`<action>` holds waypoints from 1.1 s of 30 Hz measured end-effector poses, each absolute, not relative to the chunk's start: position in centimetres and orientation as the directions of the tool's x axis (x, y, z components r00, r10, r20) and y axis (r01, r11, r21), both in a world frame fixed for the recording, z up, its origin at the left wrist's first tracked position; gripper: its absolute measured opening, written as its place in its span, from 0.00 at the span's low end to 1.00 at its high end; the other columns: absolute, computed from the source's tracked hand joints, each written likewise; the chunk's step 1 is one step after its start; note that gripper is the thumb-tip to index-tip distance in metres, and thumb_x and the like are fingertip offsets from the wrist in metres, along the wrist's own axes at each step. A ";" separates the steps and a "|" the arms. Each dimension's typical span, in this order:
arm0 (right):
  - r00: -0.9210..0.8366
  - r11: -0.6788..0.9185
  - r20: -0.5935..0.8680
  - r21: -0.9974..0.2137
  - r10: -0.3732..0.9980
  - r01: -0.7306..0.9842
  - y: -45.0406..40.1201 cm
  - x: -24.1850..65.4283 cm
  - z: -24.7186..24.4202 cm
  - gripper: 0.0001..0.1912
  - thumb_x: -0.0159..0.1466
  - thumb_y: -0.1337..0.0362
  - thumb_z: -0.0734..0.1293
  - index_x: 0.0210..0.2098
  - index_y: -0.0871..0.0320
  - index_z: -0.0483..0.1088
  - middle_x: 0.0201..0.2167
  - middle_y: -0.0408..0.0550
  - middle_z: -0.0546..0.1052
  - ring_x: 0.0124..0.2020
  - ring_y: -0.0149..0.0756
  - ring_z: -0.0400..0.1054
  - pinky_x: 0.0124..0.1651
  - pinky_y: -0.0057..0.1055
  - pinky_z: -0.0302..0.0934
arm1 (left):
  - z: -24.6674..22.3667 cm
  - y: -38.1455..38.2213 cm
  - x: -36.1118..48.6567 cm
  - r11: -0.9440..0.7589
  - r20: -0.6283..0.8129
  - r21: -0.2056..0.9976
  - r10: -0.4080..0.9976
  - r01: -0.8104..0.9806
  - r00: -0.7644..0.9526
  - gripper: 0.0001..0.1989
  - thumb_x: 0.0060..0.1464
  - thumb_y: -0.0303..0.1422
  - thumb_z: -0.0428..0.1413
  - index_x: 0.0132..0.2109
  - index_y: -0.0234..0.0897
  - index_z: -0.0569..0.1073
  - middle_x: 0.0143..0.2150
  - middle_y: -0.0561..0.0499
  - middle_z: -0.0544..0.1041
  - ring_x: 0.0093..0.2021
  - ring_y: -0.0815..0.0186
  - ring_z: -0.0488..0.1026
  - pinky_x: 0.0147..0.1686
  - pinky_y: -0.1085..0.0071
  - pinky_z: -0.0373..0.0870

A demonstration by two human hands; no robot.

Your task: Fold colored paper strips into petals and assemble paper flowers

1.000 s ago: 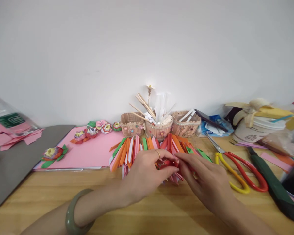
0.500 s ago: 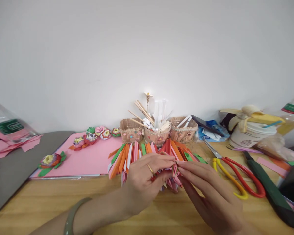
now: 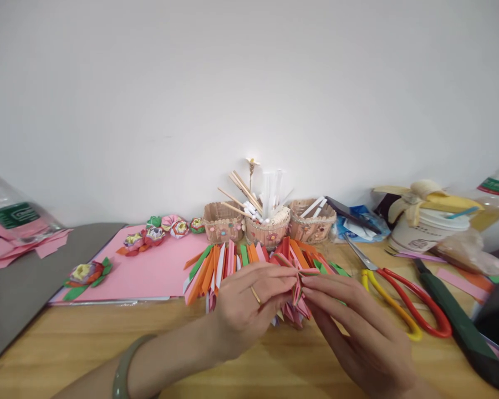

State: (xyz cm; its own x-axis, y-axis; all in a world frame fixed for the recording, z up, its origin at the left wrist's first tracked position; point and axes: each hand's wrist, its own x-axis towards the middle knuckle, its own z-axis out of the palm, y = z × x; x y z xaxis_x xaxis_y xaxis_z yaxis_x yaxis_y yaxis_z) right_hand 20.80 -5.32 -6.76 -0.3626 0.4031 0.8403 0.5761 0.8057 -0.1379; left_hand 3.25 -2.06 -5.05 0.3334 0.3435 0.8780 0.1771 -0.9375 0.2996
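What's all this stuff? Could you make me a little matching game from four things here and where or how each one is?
1. scissors
2. peeled banana
3. folded paper
4. left hand

A. between left hand and right hand
B. wearing a ring
C. partly red, partly yellow
D. on top of a cup

Pairs: 1-C, 2-D, 3-A, 4-B

Table (image 3: pixel 87 332) looks smooth wood, slight sheen; held piece (image 3: pixel 296 291) and folded strips (image 3: pixel 209 269) are matt paper; scissors (image 3: pixel 372 266) show metal blades (image 3: pixel 360 253), glossy plastic handles (image 3: pixel 446 324); bangle (image 3: pixel 122 370) looks polished
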 end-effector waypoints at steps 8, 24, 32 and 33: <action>-0.299 0.793 0.841 -0.224 0.452 0.567 -5.4 20.6 -6.6 0.14 0.56 0.79 0.64 0.39 0.58 0.67 0.35 0.50 0.73 0.39 0.35 0.69 0.40 0.31 0.66 | -5.5 -2.0 3.1 -0.927 0.870 0.333 0.373 0.173 0.324 0.10 0.51 0.22 0.53 0.41 0.35 0.70 0.37 0.43 0.79 0.39 0.67 0.75 0.40 0.70 0.73; -0.348 0.816 0.802 -0.273 0.485 0.509 -4.3 21.2 -6.7 0.11 0.57 0.78 0.61 0.31 0.55 0.64 0.34 0.48 0.71 0.35 0.34 0.69 0.35 0.29 0.66 | -5.6 -1.7 3.3 -0.925 0.856 0.296 0.367 0.237 0.364 0.05 0.50 0.23 0.53 0.36 0.35 0.70 0.34 0.47 0.74 0.35 0.68 0.72 0.35 0.72 0.71; -0.336 0.747 0.673 -0.536 0.659 0.393 -4.3 21.3 -6.9 0.06 0.59 0.72 0.63 0.32 0.55 0.64 0.35 0.47 0.72 0.36 0.35 0.68 0.38 0.31 0.64 | -4.4 -2.1 3.1 -0.806 0.640 0.522 0.586 0.278 0.497 0.04 0.44 0.26 0.54 0.28 0.35 0.64 0.29 0.51 0.67 0.31 0.68 0.64 0.31 0.70 0.65; -0.332 0.723 0.645 -0.571 0.688 0.388 -4.4 21.2 -6.8 0.05 0.60 0.71 0.63 0.31 0.55 0.64 0.35 0.47 0.71 0.37 0.35 0.68 0.38 0.31 0.64 | -4.1 -2.2 3.1 -0.728 0.546 0.630 0.664 0.271 0.511 0.05 0.43 0.26 0.54 0.28 0.36 0.63 0.29 0.52 0.67 0.30 0.69 0.64 0.30 0.72 0.64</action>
State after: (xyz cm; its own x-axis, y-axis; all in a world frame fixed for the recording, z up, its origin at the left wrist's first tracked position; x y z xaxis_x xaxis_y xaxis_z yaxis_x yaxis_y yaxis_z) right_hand 21.19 -4.36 -6.82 -0.3319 0.6882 0.6452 0.3884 0.7230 -0.5714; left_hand 3.14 -2.16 -4.07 0.5110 0.6636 0.5464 0.2712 -0.7277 0.6301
